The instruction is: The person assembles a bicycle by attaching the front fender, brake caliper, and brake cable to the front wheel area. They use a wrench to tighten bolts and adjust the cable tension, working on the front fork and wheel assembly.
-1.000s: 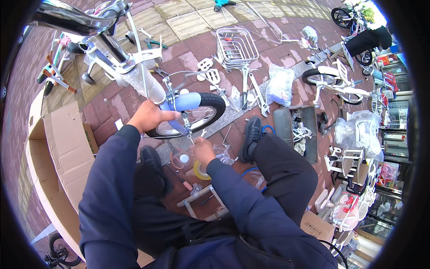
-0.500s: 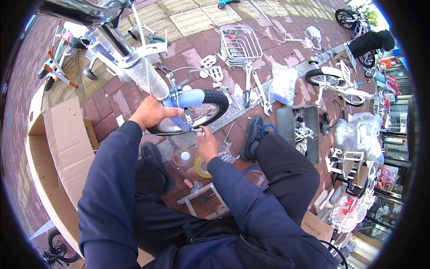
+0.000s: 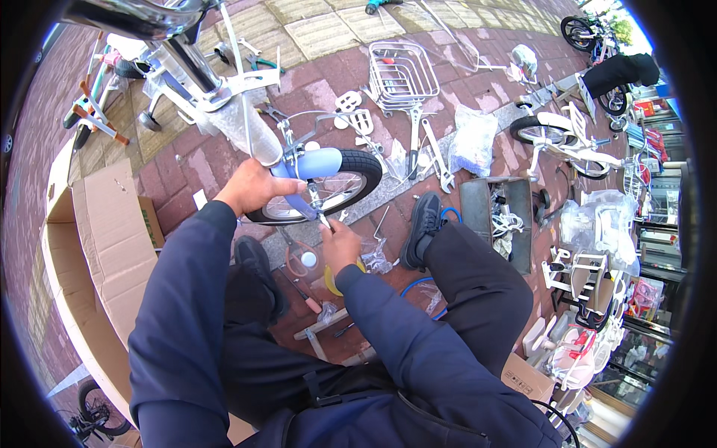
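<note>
The front wheel [image 3: 357,181] of a small children's bicycle stands before me, under a light-blue mudguard [image 3: 320,163]. My left hand [image 3: 256,188] is closed round the light-blue fork, just below the plastic-wrapped head tube [image 3: 243,133], with its thumb lying across the fork. At the fork's lower end, by the wheel axle, my right hand [image 3: 340,245] is closed on a slim silver tool [image 3: 324,221]. Most of that tool is hidden in the fingers, so its exact kind cannot be told. The chrome handlebar stem [image 3: 190,63] rises at the upper left.
Beyond the wheel lie a wire basket [image 3: 403,75], pedals [image 3: 354,112], an adjustable wrench [image 3: 414,142] and a spanner [image 3: 437,157]. A metal toolbox [image 3: 474,216] stands right of my foot. An open cardboard box [image 3: 112,231] is at left; a white bicycle [image 3: 556,131] lies at right.
My right hand has turned and shifted slightly down at the axle, its fingers now more curled round the silver tool. The left hand and the bicycle have stayed in place.
</note>
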### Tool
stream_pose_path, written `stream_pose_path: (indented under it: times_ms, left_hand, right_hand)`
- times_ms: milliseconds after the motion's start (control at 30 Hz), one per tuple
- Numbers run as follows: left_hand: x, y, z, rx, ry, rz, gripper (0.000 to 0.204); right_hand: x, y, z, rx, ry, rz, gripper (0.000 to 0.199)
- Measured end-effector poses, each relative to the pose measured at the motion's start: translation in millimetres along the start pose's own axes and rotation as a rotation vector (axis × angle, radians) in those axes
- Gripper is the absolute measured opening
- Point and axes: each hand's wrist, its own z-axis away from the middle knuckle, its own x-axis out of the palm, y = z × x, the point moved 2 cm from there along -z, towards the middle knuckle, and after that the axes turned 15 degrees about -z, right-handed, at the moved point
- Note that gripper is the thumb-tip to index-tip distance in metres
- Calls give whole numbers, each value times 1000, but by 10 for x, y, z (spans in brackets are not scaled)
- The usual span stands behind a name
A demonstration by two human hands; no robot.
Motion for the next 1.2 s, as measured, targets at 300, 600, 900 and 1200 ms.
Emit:
stream_pose_path:
  times_ms: [300, 600, 900, 1200]
  left_hand:
    - [-7, 15, -2, 6, -10, 17, 71]
    - [7, -4, -4, -1, 9, 24, 71]
    - [23, 37, 8, 35, 75, 77, 59]
    - [11, 71, 18, -35, 22, 128, 70]
  right_hand:
    - [174, -39, 9, 606, -37, -846, 23]
    - [121, -139, -11, 950, 38, -1592, 17]
    - [-284, 311, -251, 773, 45, -1301, 12]
    - [-510, 1477, -122, 912, 191, -987, 6]
